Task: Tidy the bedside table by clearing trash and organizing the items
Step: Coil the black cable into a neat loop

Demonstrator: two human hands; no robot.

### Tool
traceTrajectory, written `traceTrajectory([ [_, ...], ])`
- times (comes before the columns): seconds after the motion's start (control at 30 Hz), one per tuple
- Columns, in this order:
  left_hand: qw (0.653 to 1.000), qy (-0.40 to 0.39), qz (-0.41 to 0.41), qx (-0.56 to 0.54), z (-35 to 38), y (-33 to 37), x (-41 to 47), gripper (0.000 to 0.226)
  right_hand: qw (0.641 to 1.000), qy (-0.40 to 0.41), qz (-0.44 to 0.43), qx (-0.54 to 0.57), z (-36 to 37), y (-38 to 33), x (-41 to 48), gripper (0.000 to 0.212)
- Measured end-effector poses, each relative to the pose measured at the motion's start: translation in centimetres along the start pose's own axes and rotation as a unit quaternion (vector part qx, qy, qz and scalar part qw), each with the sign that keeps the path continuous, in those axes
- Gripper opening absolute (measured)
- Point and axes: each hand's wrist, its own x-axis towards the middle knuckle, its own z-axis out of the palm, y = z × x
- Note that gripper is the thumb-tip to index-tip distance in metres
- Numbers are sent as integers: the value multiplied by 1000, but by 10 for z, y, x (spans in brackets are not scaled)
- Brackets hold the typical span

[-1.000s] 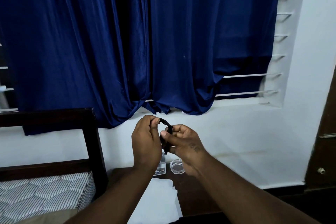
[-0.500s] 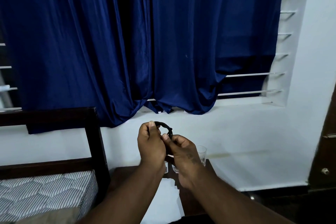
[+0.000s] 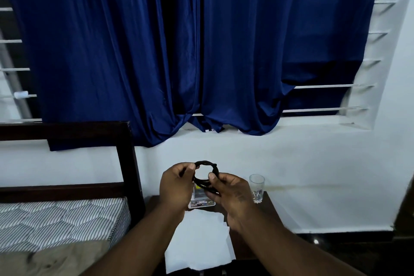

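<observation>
A black cable (image 3: 205,163), wound into a small coil, hangs in the air above the dark wooden bedside table (image 3: 266,208). My left hand (image 3: 177,186) pinches the coil's left side. My right hand (image 3: 233,195) grips its right and lower side. Under the hands a white sheet of paper (image 3: 199,240) lies on the table. A small printed packet (image 3: 201,203) stands behind the paper, partly hidden by my hands. An empty clear glass (image 3: 257,188) stands upright at the table's back right.
A dark wooden bed frame (image 3: 127,163) with a striped mattress (image 3: 60,219) sits to the left of the table. Blue curtains (image 3: 201,51) cover the barred window above. A white wall runs behind the table, with dark floor to the right.
Both hands have dropped a little toward the table, and the cable now forms a rounder, wider loop between them. The glass at the back right has come into view.
</observation>
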Motion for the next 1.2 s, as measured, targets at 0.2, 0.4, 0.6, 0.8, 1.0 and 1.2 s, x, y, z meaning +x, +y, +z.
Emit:
traceTrajectory([
  [0.2,1000,12,-18,10,-32,-30,15,13,999,-14,24,-32,11,23,11,20],
  [0.4,998,55,-22,-3,-51,-56,32,7,999,11,44,-20,28,45,27,28],
  [0.6,995,84,-50,-38,-68,-82,51,5,996,48,70,-11,41,74,54,30],
  [0.8,993,94,-71,-28,-90,-115,77,12,992,44,118,-11,52,116,89,26],
  [1.0,989,109,-102,-9,-111,-159,101,14,987,60,149,-33,61,163,123,22],
  [1.2,982,117,-143,40,-119,-206,124,10,978,88,170,-78,60,212,158,18],
])
